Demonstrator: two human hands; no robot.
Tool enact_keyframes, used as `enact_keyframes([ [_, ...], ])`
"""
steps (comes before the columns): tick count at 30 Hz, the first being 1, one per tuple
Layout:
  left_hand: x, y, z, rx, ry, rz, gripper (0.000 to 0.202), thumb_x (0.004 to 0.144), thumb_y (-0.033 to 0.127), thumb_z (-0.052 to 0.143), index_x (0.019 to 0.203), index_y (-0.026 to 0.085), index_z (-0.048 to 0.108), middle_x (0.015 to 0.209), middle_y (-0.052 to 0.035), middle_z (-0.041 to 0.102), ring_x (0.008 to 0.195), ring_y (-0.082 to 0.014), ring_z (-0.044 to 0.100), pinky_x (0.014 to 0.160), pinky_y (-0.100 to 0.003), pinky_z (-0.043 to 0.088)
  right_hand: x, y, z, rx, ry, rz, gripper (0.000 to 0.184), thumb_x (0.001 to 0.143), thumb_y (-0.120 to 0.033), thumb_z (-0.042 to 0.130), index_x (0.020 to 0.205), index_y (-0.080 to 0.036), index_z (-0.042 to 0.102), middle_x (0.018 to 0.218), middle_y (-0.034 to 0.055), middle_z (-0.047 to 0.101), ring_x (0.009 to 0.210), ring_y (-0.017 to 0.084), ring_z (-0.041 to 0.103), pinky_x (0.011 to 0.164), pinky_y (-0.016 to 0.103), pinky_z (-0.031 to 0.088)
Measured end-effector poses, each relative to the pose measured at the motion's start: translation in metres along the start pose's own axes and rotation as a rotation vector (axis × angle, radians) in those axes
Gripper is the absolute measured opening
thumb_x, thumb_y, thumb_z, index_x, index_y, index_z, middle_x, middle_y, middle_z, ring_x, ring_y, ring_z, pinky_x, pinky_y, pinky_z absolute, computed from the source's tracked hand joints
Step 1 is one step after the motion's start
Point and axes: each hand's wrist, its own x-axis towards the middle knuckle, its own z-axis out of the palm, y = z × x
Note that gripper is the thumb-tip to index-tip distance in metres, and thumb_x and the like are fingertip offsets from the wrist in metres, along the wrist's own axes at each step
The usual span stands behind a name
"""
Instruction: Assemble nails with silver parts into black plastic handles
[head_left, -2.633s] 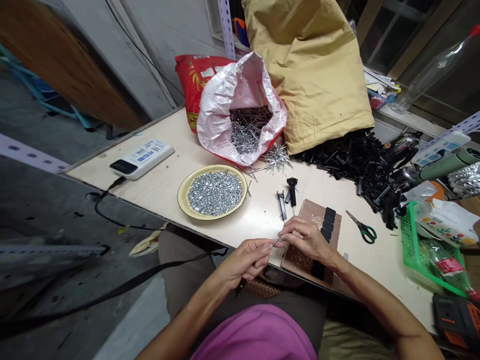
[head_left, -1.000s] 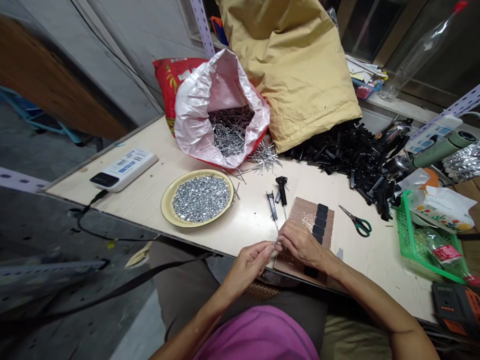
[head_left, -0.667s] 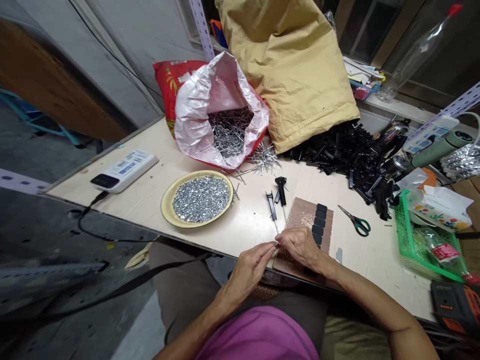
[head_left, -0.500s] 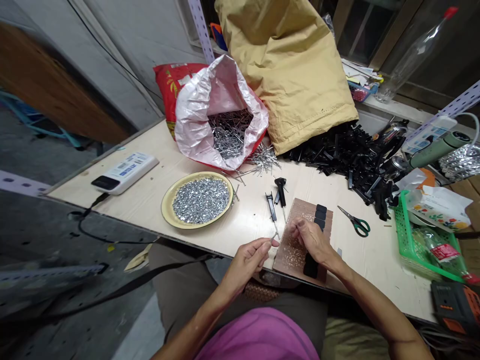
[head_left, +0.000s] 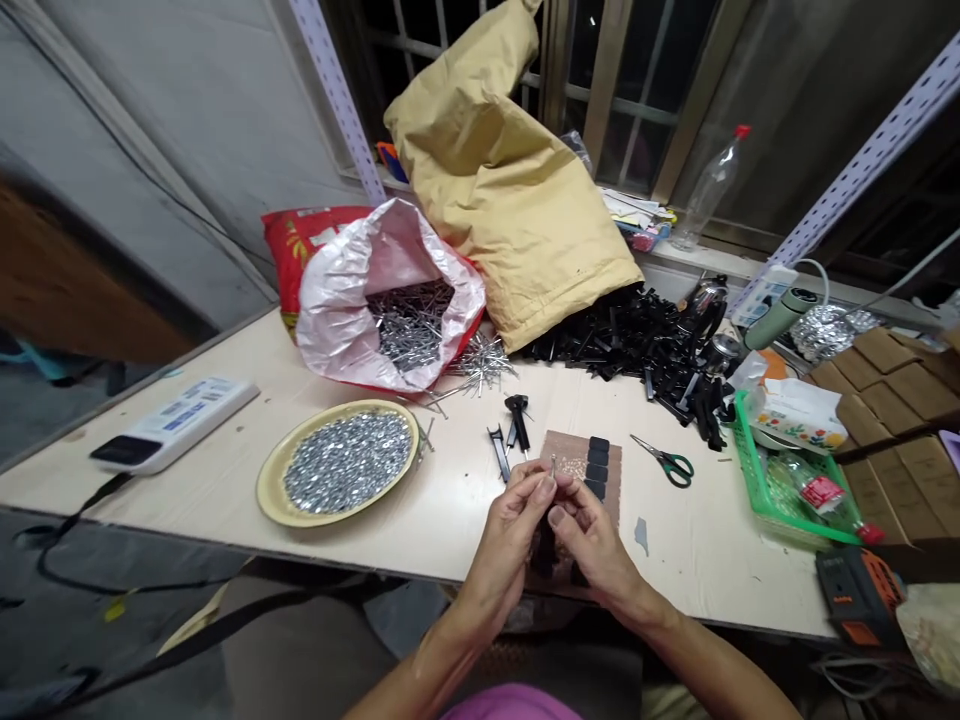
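My left hand pinches a thin metal pin, its tip standing up above the fingers. Against it is my right hand, closed, thumb and fingertips together near the pin; anything small in them is hidden. Both are over a brown board bearing black pads and pale specks, partly covered by my hands. Just beyond lie a black plastic piece with a metal rod and another dark piece. To the left, a yellow plate holds many small shiny metal pieces.
An open red-and-white bag spills metal pins. Behind stand a tan sack and a heap of black parts. Scissors, a green basket and a battery pack lie right; a white power bank lies left.
My right hand has left the board's surface and come together with my left hand around the pin. The camera view has shifted, so the table appears lower and further left.
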Motion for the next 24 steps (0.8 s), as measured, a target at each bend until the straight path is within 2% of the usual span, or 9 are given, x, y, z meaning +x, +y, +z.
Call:
enact_keyframes([
  [3,0.004,-0.011,0.009,0.078,-0.088,-0.025,0.041,0.071,0.054,0.063,0.086,0.018,0.073,0.105,-0.0064,0.054,0.096,-0.019,0.057,0.083,-0.028,0.048,-0.002,-0.003,-0.026,-0.14,0.042,0.014,0.033,0.089,-0.048,0.048,0.106,-0.022,0.058,0.079,0.0015,0.061,0.065,0.013,0.058,0.057,0.023,0.049],
  [5,0.008,-0.024,0.006,0.216,-0.111,0.011,0.041,0.077,0.051,0.058,0.1,0.019,0.07,0.111,-0.0073,0.054,0.106,-0.0205,0.054,0.092,-0.031,0.044,-0.001,-0.001,-0.053,-0.443,0.117,-0.072,0.025,0.091,-0.04,0.046,0.096,-0.022,0.062,0.077,0.0016,0.059,0.062,0.013,0.056,0.054,0.023,0.046],
  [7,0.013,-0.042,-0.003,0.429,-0.088,0.066,0.042,0.083,0.046,0.052,0.116,0.022,0.063,0.112,-0.0077,0.054,0.112,-0.0218,0.05,0.097,-0.036,0.041,0.003,0.004,-0.082,-0.859,0.226,-0.201,0.023,0.092,-0.033,0.045,0.089,-0.022,0.064,0.086,0.0045,0.059,0.073,0.015,0.057,0.058,0.024,0.044],
  [10,0.018,-0.072,-0.017,0.763,-0.025,0.276,0.042,0.087,0.044,0.045,0.121,0.023,0.059,0.112,-0.0097,0.056,0.113,-0.0257,0.047,0.097,-0.046,0.039,0.017,0.016,-0.116,-1.387,0.213,-0.271,0.023,0.092,-0.023,0.043,0.086,-0.022,0.065,0.086,0.0051,0.059,0.077,0.016,0.056,0.058,0.025,0.04],
  [13,0.019,-0.095,-0.025,0.992,-0.019,0.507,0.043,0.091,0.039,0.038,0.129,0.021,0.05,0.12,-0.0125,0.054,0.115,-0.0267,0.046,0.096,-0.048,0.04,0.033,0.027,-0.134,-1.669,0.103,-0.293,0.022,0.091,-0.016,0.046,0.08,-0.021,0.064,0.08,0.0041,0.06,0.074,0.016,0.053,0.055,0.025,0.036],
  [17,0.019,-0.11,-0.027,1.141,0.01,0.667,0.045,0.094,0.03,0.031,0.138,0.019,0.035,0.123,-0.0144,0.053,0.114,-0.0261,0.047,0.094,-0.047,0.041,0.027,0.038,-0.138,-1.761,0.026,-0.488,0.023,0.09,-0.007,0.044,0.079,-0.018,0.062,0.075,0.0042,0.059,0.069,0.015,0.05,0.051,0.025,0.033],
  [21,0.02,-0.113,-0.028,1.164,0.041,0.724,0.049,0.095,0.025,0.03,0.143,0.021,0.023,0.122,-0.0148,0.054,0.111,-0.0252,0.048,0.092,-0.046,0.042,-0.009,0.043,-0.136,-1.574,-0.351,-1.002,0.019,0.091,-0.006,0.044,0.09,-0.016,0.06,0.081,0.0023,0.06,0.065,0.011,0.047,0.049,0.024,0.031],
  [22,0.021,-0.113,-0.029,1.167,0.043,0.731,0.05,0.095,0.024,0.03,0.144,0.022,0.022,0.122,-0.0147,0.054,0.111,-0.025,0.048,0.092,-0.045,0.042,-0.013,0.043,-0.137,-1.535,-0.407,-1.052,0.017,0.091,-0.008,0.044,0.092,-0.016,0.06,0.082,0.0022,0.06,0.065,0.011,0.047,0.049,0.024,0.031],
  [24,0.021,-0.114,-0.03,1.179,0.044,0.744,0.051,0.095,0.022,0.03,0.144,0.022,0.02,0.121,-0.0148,0.054,0.111,-0.0249,0.049,0.092,-0.045,0.042,-0.009,0.04,-0.142,-1.537,-0.315,-0.961,0.017,0.091,-0.008,0.044,0.091,-0.014,0.06,0.078,0.0028,0.06,0.064,0.011,0.048,0.049,0.024,0.031],
])
